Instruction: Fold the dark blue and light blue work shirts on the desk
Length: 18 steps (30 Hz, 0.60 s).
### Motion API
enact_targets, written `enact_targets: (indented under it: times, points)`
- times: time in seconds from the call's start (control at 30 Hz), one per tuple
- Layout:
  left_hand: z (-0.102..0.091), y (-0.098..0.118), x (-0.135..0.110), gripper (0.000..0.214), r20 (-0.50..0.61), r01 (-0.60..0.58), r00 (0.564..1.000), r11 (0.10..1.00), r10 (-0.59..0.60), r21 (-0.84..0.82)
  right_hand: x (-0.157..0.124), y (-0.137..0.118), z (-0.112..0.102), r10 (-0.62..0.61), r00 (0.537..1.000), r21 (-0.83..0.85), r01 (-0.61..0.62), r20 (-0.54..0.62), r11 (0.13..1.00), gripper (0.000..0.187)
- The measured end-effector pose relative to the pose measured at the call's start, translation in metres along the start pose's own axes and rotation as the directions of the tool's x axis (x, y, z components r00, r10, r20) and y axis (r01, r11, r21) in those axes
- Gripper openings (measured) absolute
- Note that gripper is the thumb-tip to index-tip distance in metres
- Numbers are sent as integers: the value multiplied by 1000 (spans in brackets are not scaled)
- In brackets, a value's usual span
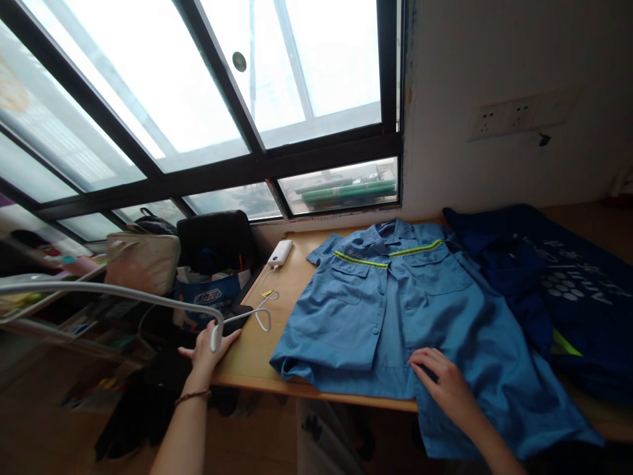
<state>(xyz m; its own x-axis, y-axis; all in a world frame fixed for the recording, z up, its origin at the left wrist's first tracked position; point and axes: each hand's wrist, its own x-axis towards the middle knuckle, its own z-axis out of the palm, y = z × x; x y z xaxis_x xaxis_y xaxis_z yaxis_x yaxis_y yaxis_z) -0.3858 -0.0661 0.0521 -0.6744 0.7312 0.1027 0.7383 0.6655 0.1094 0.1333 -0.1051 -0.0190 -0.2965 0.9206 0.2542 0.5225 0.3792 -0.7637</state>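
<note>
A light blue short-sleeved work shirt (pixel 336 316) with yellow-green stripes lies face up on the wooden table (pixel 247 363), its front unbuttoned. My right hand (pixel 442 382) is at the lower front opening, thumb and fingertips closed on the edge of the right-hand panel. That panel hangs past the table's front edge. At the table's left corner, my left hand (pixel 206 349) has its fingers spread and holds nothing that I can see. A white cable (pixel 163 300) crosses the view in front of it and hides part of the fingers.
A white power bank (pixel 280 253) with a cable lies at the table's back left. Dark blue cloth with white print (pixel 568 277) covers the right side. Left of the table are a black chair (pixel 217 237), a beige bag (pixel 143 260) and a blue bag (pixel 205 297). Windows rise behind.
</note>
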Motion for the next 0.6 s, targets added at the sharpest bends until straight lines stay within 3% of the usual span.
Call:
enact_targets:
  times: [0.1, 0.17, 0.3, 0.37, 0.43, 0.5, 0.6]
  points:
    - [4, -4, 4, 64, 12, 1, 1000, 999, -1, -41, 0, 0, 0, 4, 1000, -3, -4, 5, 1000, 21]
    - [11, -5, -3, 64, -41, -19, 999, 998, 16, -60, 0, 0, 0, 4, 1000, -6, -4, 5, 1000, 21]
    - [31, 2, -51, 58, -221, -135, 970, 980, 101, -147, 0, -1, 0, -21, 999, -10, 21, -27, 1000, 20]
    - [41, 8, -88, 53, -264, -329, 928, 912, 263, -246, -4, -2, 0, -44, 997, -22, 43, -68, 999, 20]
    - [48, 17, -125, 48, -226, -545, 839, 760, 496, -355, -11, -4, -4, -76, 990, -56, 70, -115, 996, 21]
    - [53, 26, -157, 46, -187, -625, 768, 653, 613, -427, -25, -4, -13, -113, 978, -119, 93, -177, 989, 21]
    - [56, 43, -184, 54, -163, -650, 732, 608, 661, -456, -59, 7, -37, -153, 943, -236, 83, -294, 968, 21]
